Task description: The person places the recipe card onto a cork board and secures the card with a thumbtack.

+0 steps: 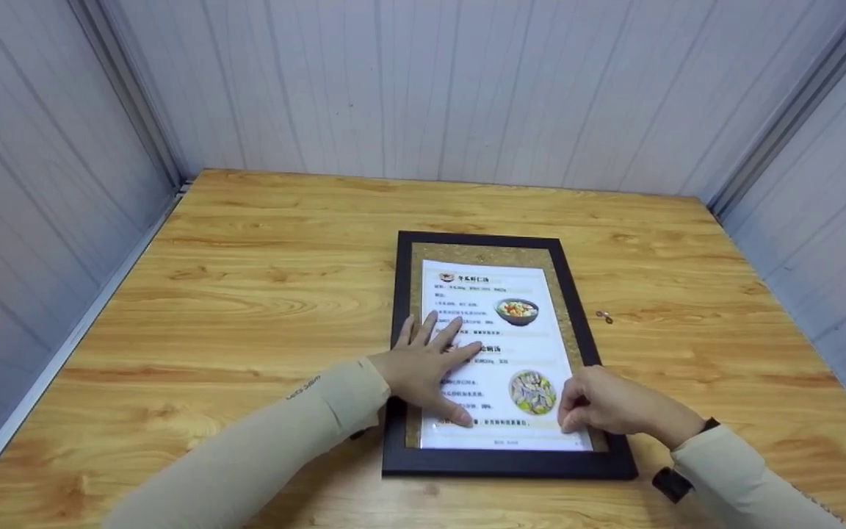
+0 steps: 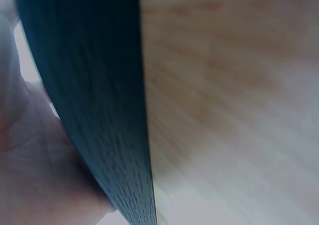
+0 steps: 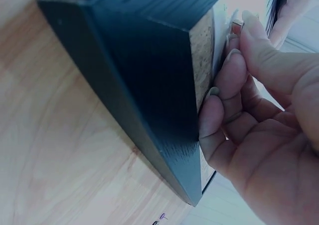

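A black-framed cork board (image 1: 482, 253) lies flat on the wooden table. On its cork rests a white printed recipe sheet (image 1: 529, 349) with pictures of two dishes. My left hand (image 1: 427, 367) is spread over the sheet's left side, fingers straight, pressing it down. At the sheet's lower right edge is my right hand (image 1: 603, 404). Its thumb and forefinger pinch a tiny metallic thumbtack (image 3: 237, 26), mostly covered by the fingertips. The other fingers of that hand curl by the frame's inner edge. In the left wrist view, the palm leans over the black frame (image 2: 94, 95).
A few small thumbtacks (image 1: 604, 317) lie on the table (image 1: 269, 294) right of the board. Pale panelled walls (image 1: 423, 88) enclose the table at the back and both sides. A black strap (image 1: 671, 485) shows by the right sleeve.
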### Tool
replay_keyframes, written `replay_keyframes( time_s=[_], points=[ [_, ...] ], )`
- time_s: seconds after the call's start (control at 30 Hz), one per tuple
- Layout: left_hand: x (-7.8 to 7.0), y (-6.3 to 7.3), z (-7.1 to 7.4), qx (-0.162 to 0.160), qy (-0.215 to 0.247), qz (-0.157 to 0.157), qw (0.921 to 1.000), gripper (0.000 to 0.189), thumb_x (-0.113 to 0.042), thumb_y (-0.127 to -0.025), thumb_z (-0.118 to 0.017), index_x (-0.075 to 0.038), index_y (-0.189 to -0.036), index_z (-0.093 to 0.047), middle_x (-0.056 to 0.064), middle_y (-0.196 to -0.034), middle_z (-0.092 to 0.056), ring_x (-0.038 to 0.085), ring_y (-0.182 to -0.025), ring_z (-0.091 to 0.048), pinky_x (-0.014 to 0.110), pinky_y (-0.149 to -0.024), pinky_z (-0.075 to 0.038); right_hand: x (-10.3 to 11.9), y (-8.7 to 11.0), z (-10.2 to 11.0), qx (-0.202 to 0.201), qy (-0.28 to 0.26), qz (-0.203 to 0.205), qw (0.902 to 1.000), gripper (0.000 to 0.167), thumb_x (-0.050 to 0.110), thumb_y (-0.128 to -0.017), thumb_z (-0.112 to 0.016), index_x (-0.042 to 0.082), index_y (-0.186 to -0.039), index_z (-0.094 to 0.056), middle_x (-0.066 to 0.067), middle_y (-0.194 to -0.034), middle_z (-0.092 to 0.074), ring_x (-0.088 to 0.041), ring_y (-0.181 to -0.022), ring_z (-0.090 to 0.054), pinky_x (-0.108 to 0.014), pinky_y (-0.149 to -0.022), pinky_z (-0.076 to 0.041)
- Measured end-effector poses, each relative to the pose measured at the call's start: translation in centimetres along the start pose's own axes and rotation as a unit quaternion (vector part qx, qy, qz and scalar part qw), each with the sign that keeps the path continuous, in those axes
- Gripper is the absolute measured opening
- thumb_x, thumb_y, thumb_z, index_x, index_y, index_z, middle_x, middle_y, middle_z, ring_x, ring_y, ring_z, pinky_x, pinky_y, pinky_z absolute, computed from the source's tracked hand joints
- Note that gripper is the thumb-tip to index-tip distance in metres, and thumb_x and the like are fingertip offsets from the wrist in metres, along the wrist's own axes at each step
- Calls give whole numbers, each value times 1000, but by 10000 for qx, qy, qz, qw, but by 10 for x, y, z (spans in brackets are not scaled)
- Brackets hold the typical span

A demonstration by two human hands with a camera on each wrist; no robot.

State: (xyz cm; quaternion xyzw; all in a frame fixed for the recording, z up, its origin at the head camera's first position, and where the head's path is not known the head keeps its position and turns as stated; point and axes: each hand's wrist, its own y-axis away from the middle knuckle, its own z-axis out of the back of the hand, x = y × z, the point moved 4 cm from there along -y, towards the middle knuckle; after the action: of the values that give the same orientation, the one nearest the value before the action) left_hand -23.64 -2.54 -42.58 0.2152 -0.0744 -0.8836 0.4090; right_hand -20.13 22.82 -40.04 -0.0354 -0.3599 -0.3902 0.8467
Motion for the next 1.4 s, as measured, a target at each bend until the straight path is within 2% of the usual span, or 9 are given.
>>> replay_keyframes(
  time_s=[0.23, 0.63, 0.83, 1.1, 1.4],
  points=[
    [0, 0, 0, -29, -12, -37, 10000, 113, -86, -70, -58, -38, -160, -9, 5, -165, 13, 39, -145, 21, 57, -111, 17, 2, -1, -1, 40, 73, -191, 9998, 11, 7, -84, -78, 10, -74, -73, 9, -72, -65, -1, -62, -52, -22, -56, -47],
    [0, 3, 1, -86, 13, -132, 9999, 111, -81, -73, -62, -34, -160, -12, 7, -165, 9, 40, -146, 19, 58, -112, 14, 4, -1, -3, -5, 159, -81, 9998, 14, 7, -83, -78, 11, -73, -70, 11, -73, -64, -1, -63, -53, -23, -57, -48],
    [0, 1, 0, -94, 9, -117, 9999, 112, -82, -72, -62, -34, -160, -13, 6, -165, 9, 40, -146, 19, 58, -112, 15, 3, -3, 0, 16, 116, -186, 9998, 16, 6, -80, -81, 10, -72, -68, 10, -71, -62, -2, -63, -53, -23, -58, -47],
    [2, 1, 3, -111, 1, -75, 9999, 113, -84, -71, -61, -35, -160, -12, 5, -165, 10, 40, -145, 19, 59, -111, 16, 2, -11, 5, 88, 122, -566, 9983, 18, 8, -77, -84, 10, -70, -67, 9, -68, -61, -5, -61, -53, -23, -57, -47],
    [0, 1, 2, -92, -42, -152, 9998, 112, -83, -72, -61, -34, -160, -12, 6, -165, 10, 41, -146, 18, 60, -111, 15, -2, -9, 6, 94, 66, -551, 9984, 20, 11, -75, -86, 11, -68, -67, 10, -65, -60, -4, -57, -51, -22, -52, -44]
  ],
)
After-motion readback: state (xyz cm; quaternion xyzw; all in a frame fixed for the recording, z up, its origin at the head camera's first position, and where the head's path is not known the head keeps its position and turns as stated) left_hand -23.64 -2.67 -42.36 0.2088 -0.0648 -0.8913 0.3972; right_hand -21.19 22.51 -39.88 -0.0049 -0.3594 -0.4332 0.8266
